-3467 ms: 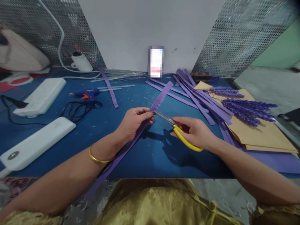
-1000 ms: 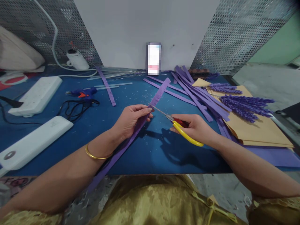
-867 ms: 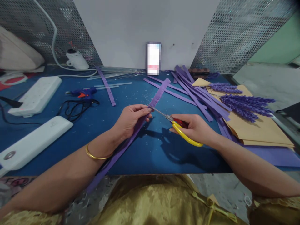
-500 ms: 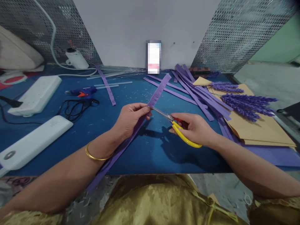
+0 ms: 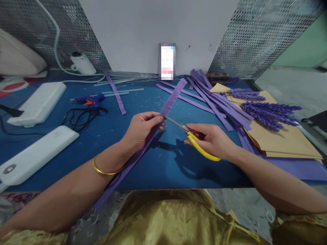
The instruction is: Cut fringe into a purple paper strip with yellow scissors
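My left hand [image 5: 143, 129] pinches a long purple paper strip [image 5: 173, 97] that runs from below the table edge up to the back. Its far part carries a fine fringe along one edge. My right hand [image 5: 213, 141] grips yellow-handled scissors [image 5: 195, 141], and the blade tips meet the strip's edge just beside my left fingertips. Both hands hover over the blue table [image 5: 163, 163].
More purple strips [image 5: 214, 105] and finished purple paper sprigs [image 5: 268, 114] lie on brown paper [image 5: 283, 143] at the right. At the left are a blue glue gun [image 5: 89, 99] with black cord, a white power strip [image 5: 38, 103], and a white power bank [image 5: 35, 154]. Mesh panels stand behind.
The strip has been fed a little farther back through my left fingers, so the fringed part is longer. The scissors stay at the same spot.
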Available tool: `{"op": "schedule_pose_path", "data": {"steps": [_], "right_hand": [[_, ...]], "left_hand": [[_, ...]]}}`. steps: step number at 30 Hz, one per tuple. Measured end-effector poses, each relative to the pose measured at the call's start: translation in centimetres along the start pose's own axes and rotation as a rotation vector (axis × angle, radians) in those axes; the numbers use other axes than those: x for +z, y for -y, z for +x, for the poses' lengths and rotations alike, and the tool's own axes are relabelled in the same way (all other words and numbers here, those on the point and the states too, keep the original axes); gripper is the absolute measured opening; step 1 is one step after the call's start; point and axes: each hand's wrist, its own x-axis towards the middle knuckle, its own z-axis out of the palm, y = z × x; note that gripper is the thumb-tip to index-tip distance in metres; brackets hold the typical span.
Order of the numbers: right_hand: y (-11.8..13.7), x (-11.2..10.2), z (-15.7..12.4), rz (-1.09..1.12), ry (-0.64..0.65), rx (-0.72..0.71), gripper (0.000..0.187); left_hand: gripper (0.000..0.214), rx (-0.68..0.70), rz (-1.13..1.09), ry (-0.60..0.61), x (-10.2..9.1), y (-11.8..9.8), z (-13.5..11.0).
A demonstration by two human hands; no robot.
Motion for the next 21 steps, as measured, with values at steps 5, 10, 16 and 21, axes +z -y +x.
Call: {"op": "schedule_pose_path", "data": {"steps": [5,10,16,21], "right_hand": [[0.33,-0.28,-0.01,-0.039,-0.012,-0.011,0.038],[0.65,-0.23,0.08,-0.066,-0.005,-0.015,0.035],[0.77,-0.08,0.24,-0.108,0.002,0.008,0.035],[0.80,-0.27,0.20,-0.093,0.016,-0.002,0.032]], "left_hand": [[0.016,-0.003,-0.010,-0.006,0.13,-0.23,-0.13],[0.016,-0.009,-0.011,-0.007,0.17,-0.15,-0.06],[0.013,-0.016,-0.026,0.018,0.12,0.33,-0.01],[0.012,-0.024,-0.040,0.029,0.16,0.28,-0.08]]}}
